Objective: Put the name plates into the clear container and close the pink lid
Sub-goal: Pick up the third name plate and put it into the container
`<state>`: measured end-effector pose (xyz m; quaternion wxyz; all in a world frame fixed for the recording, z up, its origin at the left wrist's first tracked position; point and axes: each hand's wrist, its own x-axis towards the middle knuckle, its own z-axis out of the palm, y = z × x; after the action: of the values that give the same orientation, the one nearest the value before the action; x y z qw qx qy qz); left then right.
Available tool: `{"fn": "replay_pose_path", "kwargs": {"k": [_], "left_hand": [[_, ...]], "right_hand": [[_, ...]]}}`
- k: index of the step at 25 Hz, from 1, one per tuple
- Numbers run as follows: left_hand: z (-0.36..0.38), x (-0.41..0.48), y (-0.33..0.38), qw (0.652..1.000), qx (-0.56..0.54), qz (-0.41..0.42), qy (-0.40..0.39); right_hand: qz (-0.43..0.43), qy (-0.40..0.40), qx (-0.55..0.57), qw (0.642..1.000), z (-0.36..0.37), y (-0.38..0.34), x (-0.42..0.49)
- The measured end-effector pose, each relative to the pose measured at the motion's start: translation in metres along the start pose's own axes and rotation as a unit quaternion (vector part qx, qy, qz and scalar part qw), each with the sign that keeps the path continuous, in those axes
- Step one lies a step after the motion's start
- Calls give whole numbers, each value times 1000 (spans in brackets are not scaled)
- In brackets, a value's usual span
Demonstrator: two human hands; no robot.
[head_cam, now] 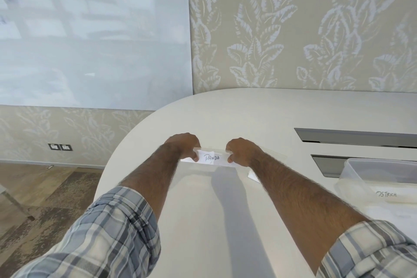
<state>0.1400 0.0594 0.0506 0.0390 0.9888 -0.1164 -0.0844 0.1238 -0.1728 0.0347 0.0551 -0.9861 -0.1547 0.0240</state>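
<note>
A clear name plate (212, 157) with a white card reading PANDA stands on the white table, far out in front of me. My left hand (184, 145) grips its left end and my right hand (241, 150) grips its right end. At the right edge of the view stands the clear container (352, 170), with a name plate reading OSTRICH (386, 194) lying inside it. The pink lid is out of view.
The white table (225, 221) has a rounded left end, with carpeted floor beyond it. Two dark cable slots (352, 136) are set into the tabletop at the right, behind the container. A small clear piece (252, 175) lies under my right forearm. A whiteboard and patterned wall stand behind.
</note>
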Motion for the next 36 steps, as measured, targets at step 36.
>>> {"fn": "replay_pose_path", "kwargs": {"k": [36], "left_hand": [[-29,-65,472,994,22,58,86]], "right_hand": [[56,50,-62,995,-146,354,-291]]}}
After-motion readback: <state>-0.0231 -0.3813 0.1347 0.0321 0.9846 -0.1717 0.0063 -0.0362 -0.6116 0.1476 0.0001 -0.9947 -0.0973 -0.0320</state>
